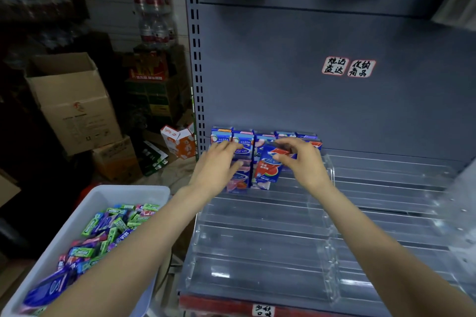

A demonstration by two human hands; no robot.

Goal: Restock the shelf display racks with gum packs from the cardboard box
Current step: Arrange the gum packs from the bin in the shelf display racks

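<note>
Both bare arms reach forward over a stepped, clear acrylic display rack that sits on a dark grey metal shelf unit. The right hand pinches a blue gum pack printed with a red watermelon slice by its top edge, thumb and curled fingers closed on it, and holds it upright at the upper tiers of the rack, just in front of the packs already standing there. The left hand lies flat with its fingers nearly straight, pressing on the row of blue and pink gum packs standing at the rear left of the rack, against the shelf's back panel. The lower tiers of the rack hold nothing visible through the clear plastic. To the left, beneath the left forearm, a white plastic tub holds a loose heap of green, purple and pink gum stick packs. Two white handwritten labels with red borders are stuck to the back panel above the rack. Beyond the shelf's left edge stand an open brown cardboard box, smaller cartons on the floor, and shrink-wrapped water bottles stacked high. A red price strip with a small handwritten tag runs along the shelf's front edge.
</note>
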